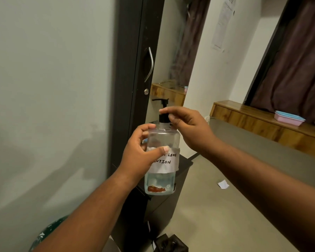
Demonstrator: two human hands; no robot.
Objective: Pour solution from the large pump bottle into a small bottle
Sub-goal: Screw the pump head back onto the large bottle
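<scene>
A large clear pump bottle point(162, 180) is held upright in mid-air at the centre. It carries a white handwritten label and clear liquid in its lower part. My left hand point(140, 153) wraps its body from the left, thumb across the label. My right hand point(187, 126) comes in from the right, its fingertips pinching the black pump collar point(163, 118) at the neck. The pump head and nozzle point(161, 101) stick up above the fingers. No small bottle is in view.
A dark cabinet door with a metal handle point(150, 64) stands just behind the bottle, a mirror beside it. A grey bed surface point(262, 148) and wooden headboard ledge with a pink-blue box point(288, 118) lie to the right. A paper scrap point(223, 184) lies on the floor.
</scene>
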